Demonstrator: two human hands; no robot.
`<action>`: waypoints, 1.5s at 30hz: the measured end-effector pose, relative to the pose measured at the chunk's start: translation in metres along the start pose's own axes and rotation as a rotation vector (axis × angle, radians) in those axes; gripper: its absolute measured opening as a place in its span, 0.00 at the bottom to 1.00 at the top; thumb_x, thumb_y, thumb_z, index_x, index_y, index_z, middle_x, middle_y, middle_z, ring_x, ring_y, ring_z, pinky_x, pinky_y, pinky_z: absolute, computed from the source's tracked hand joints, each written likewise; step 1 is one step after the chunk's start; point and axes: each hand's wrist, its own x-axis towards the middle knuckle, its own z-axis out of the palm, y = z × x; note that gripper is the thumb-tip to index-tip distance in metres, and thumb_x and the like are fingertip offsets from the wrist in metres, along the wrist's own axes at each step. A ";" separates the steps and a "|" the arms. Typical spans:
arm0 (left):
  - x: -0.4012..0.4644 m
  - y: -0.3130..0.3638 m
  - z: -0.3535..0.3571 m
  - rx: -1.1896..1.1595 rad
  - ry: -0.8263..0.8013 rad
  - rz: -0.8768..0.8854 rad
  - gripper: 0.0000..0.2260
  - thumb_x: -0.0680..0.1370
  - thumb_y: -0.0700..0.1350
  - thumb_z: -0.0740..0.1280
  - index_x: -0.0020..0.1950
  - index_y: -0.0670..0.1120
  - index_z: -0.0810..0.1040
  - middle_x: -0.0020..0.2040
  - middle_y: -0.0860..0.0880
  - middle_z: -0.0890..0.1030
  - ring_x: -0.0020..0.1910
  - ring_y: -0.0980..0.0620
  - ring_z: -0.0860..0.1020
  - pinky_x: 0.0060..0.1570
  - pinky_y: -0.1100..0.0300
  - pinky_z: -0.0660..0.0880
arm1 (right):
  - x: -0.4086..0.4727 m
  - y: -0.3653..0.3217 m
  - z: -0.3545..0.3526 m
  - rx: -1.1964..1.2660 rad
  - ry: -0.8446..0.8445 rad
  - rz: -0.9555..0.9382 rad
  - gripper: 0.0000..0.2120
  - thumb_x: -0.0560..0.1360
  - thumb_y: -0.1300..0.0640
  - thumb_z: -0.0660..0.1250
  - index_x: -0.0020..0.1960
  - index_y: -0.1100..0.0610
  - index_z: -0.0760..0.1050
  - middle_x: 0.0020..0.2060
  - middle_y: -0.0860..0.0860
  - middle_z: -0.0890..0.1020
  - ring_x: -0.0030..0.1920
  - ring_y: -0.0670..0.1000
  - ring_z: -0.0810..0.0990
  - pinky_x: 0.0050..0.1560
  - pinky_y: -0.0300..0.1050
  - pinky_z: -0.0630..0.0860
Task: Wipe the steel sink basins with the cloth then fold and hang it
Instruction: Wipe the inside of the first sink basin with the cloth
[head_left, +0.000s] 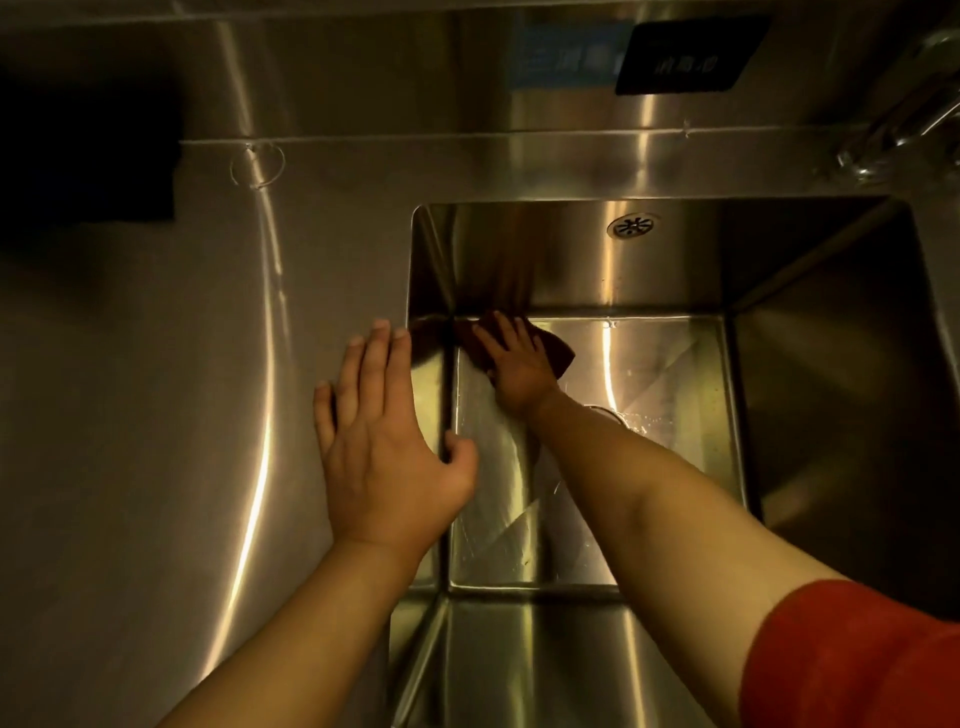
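A deep steel sink basin (675, 270) fills the right half of the head view. My right hand (517, 366) reaches down to the basin floor at its far left corner and presses a dark brown cloth (558, 351) flat with straight fingers. Only the cloth's edges show around the hand. My left hand (387, 447) rests flat on the steel counter at the basin's left rim, fingers straight, thumb hanging over the edge.
An overflow grille (631, 226) sits on the basin's back wall. The drain (613, 415) is partly hidden by my right forearm. A faucet (904, 130) stands at the upper right. A dark object (83, 150) lies on the steel counter (156, 415) at far left.
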 end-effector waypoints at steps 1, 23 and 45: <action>0.000 0.001 -0.001 0.005 -0.005 -0.001 0.44 0.71 0.59 0.64 0.85 0.50 0.54 0.85 0.52 0.54 0.85 0.51 0.49 0.81 0.40 0.51 | 0.001 -0.006 0.004 0.019 -0.005 0.026 0.36 0.83 0.62 0.58 0.84 0.45 0.45 0.83 0.52 0.40 0.82 0.60 0.38 0.81 0.60 0.44; -0.001 0.005 -0.001 0.020 0.012 -0.015 0.44 0.71 0.57 0.66 0.84 0.50 0.55 0.85 0.50 0.56 0.84 0.49 0.52 0.81 0.43 0.51 | -0.145 0.024 0.096 -0.267 -0.426 -0.855 0.32 0.82 0.54 0.64 0.83 0.45 0.55 0.83 0.52 0.48 0.82 0.58 0.44 0.79 0.65 0.51; 0.000 0.005 0.001 0.001 0.049 0.023 0.43 0.69 0.58 0.65 0.83 0.48 0.58 0.83 0.47 0.60 0.83 0.44 0.56 0.78 0.37 0.56 | -0.075 0.173 -0.044 -0.019 0.126 0.343 0.33 0.82 0.58 0.59 0.83 0.48 0.50 0.83 0.54 0.47 0.82 0.59 0.46 0.80 0.59 0.53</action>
